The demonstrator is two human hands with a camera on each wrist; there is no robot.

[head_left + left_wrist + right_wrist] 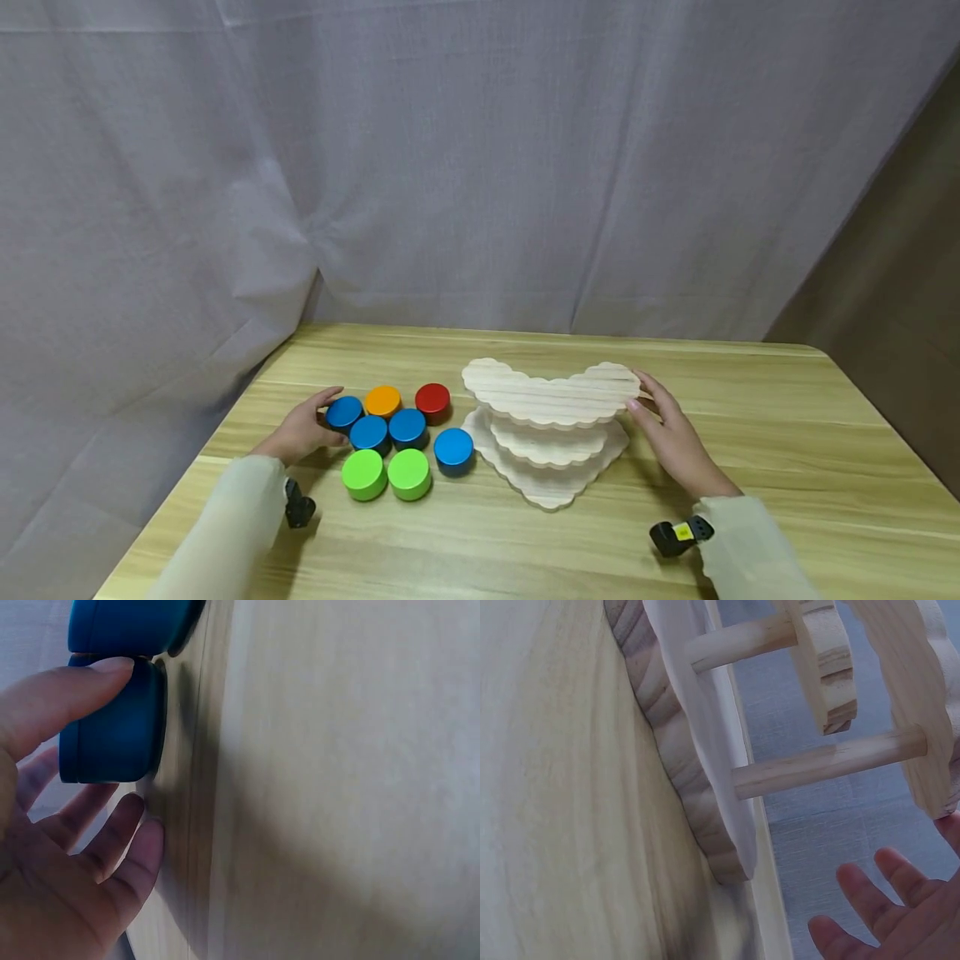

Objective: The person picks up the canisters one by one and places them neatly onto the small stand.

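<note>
My left hand (303, 429) is at the leftmost blue round tin (345, 411), its thumb along the near side and its fingers curved round the far side. The left wrist view shows the thumb against that tin's (112, 724) side, with a second blue tin touching it. My right hand (671, 433) touches the right end of the top tier of a pale wooden three-tier stand (551, 396) with scalloped edges. In the right wrist view, dowels (829, 761) join the stand's tiers, and the right fingers (862, 892) spread loosely beside it.
Between the left hand and the stand are more round tins: an orange one (383, 401), a red one (433, 402), two green ones (409, 473) and other blue ones (453, 451). All stand on a wood-grain table (480, 550). A grey cloth (480, 167) hangs behind.
</note>
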